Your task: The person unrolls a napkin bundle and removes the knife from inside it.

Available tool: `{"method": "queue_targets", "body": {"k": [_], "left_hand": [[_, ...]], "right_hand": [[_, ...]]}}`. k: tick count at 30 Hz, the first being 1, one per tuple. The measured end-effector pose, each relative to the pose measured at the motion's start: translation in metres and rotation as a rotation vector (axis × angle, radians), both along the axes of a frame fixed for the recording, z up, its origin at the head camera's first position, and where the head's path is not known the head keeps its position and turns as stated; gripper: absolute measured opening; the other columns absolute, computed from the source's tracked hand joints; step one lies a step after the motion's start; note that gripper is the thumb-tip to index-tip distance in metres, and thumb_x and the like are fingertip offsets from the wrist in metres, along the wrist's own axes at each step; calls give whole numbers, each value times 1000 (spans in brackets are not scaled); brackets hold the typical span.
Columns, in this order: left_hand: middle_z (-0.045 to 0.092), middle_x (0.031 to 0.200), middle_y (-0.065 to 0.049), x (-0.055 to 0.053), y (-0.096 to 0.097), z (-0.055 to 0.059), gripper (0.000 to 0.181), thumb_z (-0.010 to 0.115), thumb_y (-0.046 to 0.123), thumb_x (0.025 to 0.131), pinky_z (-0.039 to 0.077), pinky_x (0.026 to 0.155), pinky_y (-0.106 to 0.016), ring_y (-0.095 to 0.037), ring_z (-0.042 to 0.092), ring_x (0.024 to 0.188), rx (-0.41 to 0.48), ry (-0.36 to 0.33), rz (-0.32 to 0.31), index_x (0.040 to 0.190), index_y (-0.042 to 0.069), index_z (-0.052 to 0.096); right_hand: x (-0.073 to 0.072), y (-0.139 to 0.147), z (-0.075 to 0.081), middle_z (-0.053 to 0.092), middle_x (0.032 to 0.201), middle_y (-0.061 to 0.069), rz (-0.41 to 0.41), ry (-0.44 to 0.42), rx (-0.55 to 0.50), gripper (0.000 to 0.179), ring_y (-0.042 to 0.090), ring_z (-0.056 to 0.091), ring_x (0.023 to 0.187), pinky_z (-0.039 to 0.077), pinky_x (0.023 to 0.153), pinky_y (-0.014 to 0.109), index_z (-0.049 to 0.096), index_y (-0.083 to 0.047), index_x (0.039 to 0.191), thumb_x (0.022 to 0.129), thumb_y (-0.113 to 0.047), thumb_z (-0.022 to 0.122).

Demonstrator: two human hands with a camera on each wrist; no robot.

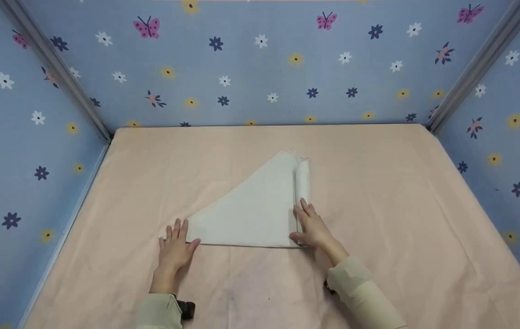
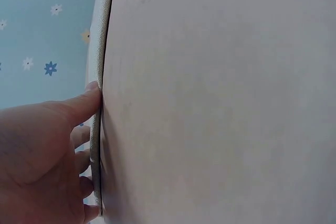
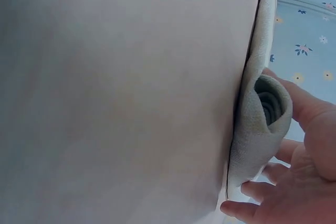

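Observation:
A white cloth (image 1: 246,205) lies folded into a rough triangle, its straight edge toward me and its right side wound into a tight roll (image 1: 303,178). My left hand (image 1: 175,251) rests on the cloth's left corner, fingers spread and pointing away. In the left wrist view, the thumb (image 2: 86,100) touches the cloth's near edge. Over the near end of the roll lies my right hand (image 1: 312,228), thumb to the roll's left. The right wrist view shows the roll's spiral end (image 3: 270,103) beneath that hand, with fingertips (image 3: 233,208) reaching down beside it.
A pale pink sheet (image 1: 378,183) with light creases covers the table. Blue panels (image 1: 260,64) printed with flowers and butterflies enclose the back and both sides, with grey posts (image 1: 65,68) at the back corners. A dark wrist strap device (image 1: 186,310) sits at the left cuff.

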State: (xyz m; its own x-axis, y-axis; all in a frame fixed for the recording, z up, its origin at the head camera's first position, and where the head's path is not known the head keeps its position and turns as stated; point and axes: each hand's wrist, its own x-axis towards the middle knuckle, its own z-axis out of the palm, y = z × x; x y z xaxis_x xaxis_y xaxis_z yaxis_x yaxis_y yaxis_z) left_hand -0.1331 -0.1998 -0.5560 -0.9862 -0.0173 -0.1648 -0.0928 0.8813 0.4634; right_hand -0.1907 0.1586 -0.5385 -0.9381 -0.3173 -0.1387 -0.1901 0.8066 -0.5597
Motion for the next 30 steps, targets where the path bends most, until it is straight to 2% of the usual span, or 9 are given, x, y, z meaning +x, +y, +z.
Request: {"method": "queue_targets", "body": {"k": [7,30], "left_hand": [[6,143,-26,-1,0,0,69,46,35,91,-1,98,-62,-46,0,128,1,5,-2,139,-4,16],[6,144,-25,0,0,-1,68,47,34,91,-3,98,-61,-45,-1,129,19,0,4,139,-3,15]], "right_hand": [[2,4,3,10,147,11,-2,4,-26,76,35,8,132,19,102,51,33,-6,137,73,-21,73],[0,26,9,12,147,11,-25,-108,-67,79,32,9,133,16,103,50,28,-11,140,75,-19,72]]}}
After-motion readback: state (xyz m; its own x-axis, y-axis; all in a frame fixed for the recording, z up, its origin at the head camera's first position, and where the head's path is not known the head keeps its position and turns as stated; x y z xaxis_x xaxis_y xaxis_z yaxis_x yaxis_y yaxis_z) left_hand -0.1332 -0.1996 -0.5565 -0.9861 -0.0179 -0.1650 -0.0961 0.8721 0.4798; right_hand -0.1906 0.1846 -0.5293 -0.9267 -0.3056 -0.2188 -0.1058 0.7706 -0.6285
